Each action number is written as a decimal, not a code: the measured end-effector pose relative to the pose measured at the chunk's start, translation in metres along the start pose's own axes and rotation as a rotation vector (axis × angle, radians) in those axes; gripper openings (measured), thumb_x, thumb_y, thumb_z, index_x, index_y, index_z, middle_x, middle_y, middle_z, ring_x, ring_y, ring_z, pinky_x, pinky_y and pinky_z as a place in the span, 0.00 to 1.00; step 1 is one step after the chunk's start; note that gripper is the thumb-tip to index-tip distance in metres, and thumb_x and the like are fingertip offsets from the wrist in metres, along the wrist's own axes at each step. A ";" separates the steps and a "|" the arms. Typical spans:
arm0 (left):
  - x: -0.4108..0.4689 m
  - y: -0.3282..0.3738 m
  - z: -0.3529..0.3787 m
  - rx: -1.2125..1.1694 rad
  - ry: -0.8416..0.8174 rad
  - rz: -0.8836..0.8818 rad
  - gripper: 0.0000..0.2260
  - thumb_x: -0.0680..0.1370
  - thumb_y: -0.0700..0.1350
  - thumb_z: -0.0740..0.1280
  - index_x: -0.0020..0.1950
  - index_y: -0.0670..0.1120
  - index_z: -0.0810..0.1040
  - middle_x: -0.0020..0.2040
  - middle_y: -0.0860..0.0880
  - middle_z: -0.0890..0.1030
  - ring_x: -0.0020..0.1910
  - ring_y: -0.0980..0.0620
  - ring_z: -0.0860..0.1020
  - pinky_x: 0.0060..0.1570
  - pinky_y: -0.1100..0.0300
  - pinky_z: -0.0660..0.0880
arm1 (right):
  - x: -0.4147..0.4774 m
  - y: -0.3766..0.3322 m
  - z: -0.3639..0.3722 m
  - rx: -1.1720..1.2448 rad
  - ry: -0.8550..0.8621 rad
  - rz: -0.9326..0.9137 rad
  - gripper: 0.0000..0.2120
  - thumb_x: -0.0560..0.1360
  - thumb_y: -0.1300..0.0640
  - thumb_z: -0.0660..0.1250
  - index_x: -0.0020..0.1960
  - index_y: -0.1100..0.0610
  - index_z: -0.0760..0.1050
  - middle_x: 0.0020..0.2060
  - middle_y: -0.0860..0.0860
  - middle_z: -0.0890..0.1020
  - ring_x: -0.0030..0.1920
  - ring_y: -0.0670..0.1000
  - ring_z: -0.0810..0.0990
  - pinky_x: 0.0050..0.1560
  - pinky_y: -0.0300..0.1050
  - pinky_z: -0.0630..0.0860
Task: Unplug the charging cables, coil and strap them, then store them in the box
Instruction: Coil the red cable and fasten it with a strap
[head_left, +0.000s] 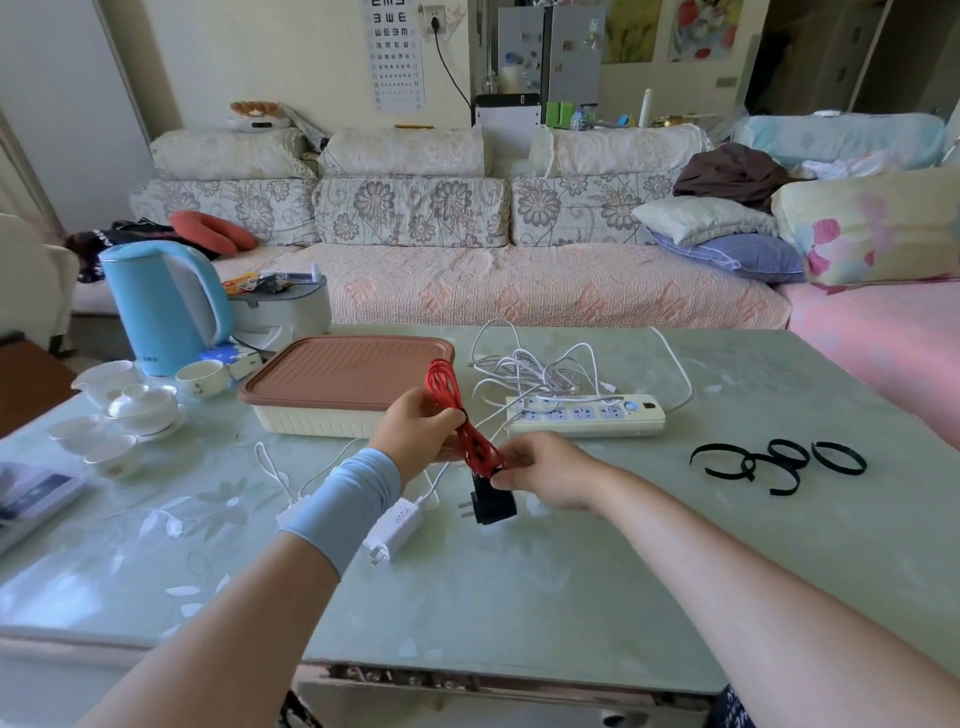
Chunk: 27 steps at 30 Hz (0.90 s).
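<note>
Head view, looking down over a pale green glass surface (571, 571) with a sofa (467, 280) beyond it.

- Left grip (421, 431): fingers curled round the middle of a coiled red cable (440, 382), holding it above the surface. The upper loops stand up past the knuckles, in front of the box lid. A light blue sleeve (345, 512) covers the wrist.
- Right grip (545, 473): thumb and fingertips pinch the lower end of the same red coil, right where it meets a black plug adapter (491, 501). The adapter hangs below the fingers with its prongs pointing left. Cannot tell whether it touches the surface.
- Box (343, 384): cream body with a brown ribbed lid, closed. It sits just behind the left grip.
- Power strip (587, 415): white, lying to the right of the box. A loose tangle of white cables (540, 369) is heaped on and behind it.
- White charger (395, 522): lies flat on the surface below the left wrist, and its lead runs off to the left.
- Black straps (779, 462): several curled loops lying on the right, well apart from both grips.
- Far left: a blue kettle (166, 306) with white tea cups (140, 405) in front of it.
</note>
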<state>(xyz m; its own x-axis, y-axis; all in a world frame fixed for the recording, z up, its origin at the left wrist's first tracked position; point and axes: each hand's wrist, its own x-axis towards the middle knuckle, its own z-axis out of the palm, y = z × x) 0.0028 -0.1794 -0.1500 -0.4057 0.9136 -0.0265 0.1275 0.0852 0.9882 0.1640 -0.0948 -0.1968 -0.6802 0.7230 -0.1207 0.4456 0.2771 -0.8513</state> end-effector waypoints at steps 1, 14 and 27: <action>-0.002 0.000 -0.010 -0.013 0.020 0.007 0.12 0.77 0.33 0.65 0.59 0.42 0.69 0.45 0.39 0.81 0.35 0.47 0.83 0.40 0.51 0.83 | 0.000 -0.005 0.006 0.007 0.016 -0.025 0.07 0.76 0.62 0.70 0.50 0.51 0.80 0.48 0.52 0.83 0.47 0.47 0.79 0.49 0.40 0.72; -0.015 -0.038 -0.175 0.413 0.299 -0.139 0.27 0.65 0.48 0.78 0.58 0.46 0.69 0.45 0.47 0.80 0.44 0.47 0.78 0.47 0.53 0.77 | 0.042 -0.086 0.110 0.027 0.035 -0.132 0.07 0.82 0.60 0.62 0.54 0.56 0.79 0.39 0.50 0.79 0.36 0.48 0.77 0.34 0.37 0.73; -0.045 -0.091 -0.272 1.124 0.409 -0.336 0.22 0.78 0.51 0.61 0.73 0.54 0.67 0.73 0.46 0.66 0.71 0.42 0.62 0.68 0.50 0.63 | 0.100 -0.158 0.238 -0.198 -0.153 -0.158 0.13 0.80 0.56 0.64 0.55 0.65 0.81 0.53 0.62 0.83 0.45 0.57 0.78 0.53 0.52 0.77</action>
<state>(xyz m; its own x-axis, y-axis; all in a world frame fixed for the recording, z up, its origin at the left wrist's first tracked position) -0.2365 -0.3364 -0.1978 -0.7948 0.6069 -0.0047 0.5851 0.7683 0.2594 -0.1126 -0.2172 -0.1960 -0.8235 0.5612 -0.0827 0.4216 0.5079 -0.7512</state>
